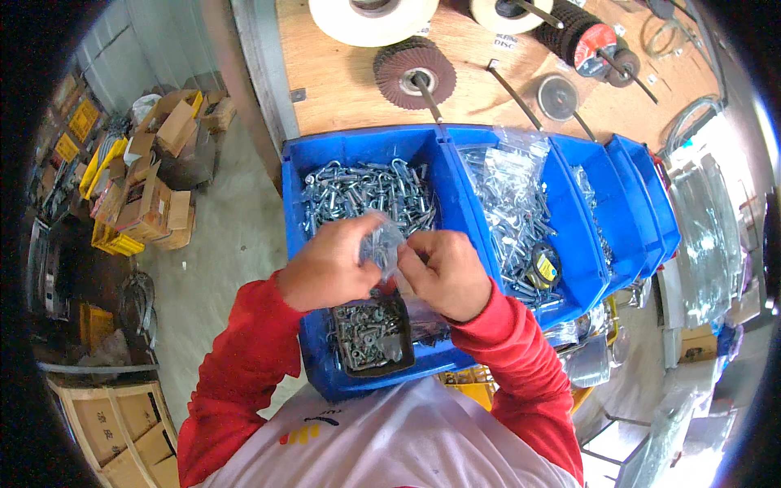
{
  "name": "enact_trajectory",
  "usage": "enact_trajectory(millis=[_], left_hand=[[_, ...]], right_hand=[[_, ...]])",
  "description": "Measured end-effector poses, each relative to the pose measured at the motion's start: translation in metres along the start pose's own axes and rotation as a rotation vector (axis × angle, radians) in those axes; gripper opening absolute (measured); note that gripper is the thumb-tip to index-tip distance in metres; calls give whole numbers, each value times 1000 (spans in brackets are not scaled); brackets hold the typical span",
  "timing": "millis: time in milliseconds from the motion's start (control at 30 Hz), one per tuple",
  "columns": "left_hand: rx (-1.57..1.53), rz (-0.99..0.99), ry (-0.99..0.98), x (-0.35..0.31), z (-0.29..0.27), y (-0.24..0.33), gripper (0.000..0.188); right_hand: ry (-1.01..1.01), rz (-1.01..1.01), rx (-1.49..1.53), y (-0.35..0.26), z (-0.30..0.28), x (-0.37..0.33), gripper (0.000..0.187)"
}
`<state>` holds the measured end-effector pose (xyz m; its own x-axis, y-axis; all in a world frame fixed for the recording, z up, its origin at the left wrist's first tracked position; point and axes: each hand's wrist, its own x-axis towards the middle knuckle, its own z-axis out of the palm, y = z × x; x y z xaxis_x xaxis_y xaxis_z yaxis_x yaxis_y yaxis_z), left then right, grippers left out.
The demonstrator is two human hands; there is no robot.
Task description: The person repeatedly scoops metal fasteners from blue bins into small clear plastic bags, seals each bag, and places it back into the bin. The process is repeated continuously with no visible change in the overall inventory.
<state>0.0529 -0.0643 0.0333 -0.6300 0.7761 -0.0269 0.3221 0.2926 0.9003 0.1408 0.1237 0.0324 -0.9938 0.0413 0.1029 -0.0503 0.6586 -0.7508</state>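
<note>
Above the leftmost blue bin (291, 171), my left hand (325, 264) is closed around a small clear plastic bag (382, 242). The fingers of my right hand (449, 272) pinch together at the bag's right edge. Some metallic pieces seem to show through the plastic, but I cannot make them out. Behind my hands, a heap of bolts and hook-shaped metal fasteners (358, 189) fills the bin. Closer to me in the same bin sits a small dark tray (410, 346) of small screws and nuts (366, 332), partly covered by my hands.
More blue bins (626, 195) run off to the right; the neighbouring one holds screws (512, 232), plastic bags (514, 167) and a tape roll (545, 266). Rods on a wooden board (333, 85) carry a flap wheel (415, 73) and other discs. Cardboard boxes (145, 203) stand on the floor at left.
</note>
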Motion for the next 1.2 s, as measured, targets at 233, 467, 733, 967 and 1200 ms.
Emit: enact_trajectory(millis=[233, 467, 733, 967, 1200], left_hand=[[566, 312, 277, 17, -22, 21, 34], [442, 267, 131, 40, 31, -2, 31], [391, 115, 59, 39, 32, -21, 35], [350, -18, 17, 44, 38, -18, 33], [391, -50, -12, 44, 32, -16, 33]], right_hand=[[143, -74, 72, 2, 2, 5, 27], [713, 195, 7, 113, -97, -71, 16], [37, 450, -502, 212, -83, -172, 20], [-245, 338, -731, 236, -96, -147, 16], [-830, 383, -826, 244, -98, -112, 28]])
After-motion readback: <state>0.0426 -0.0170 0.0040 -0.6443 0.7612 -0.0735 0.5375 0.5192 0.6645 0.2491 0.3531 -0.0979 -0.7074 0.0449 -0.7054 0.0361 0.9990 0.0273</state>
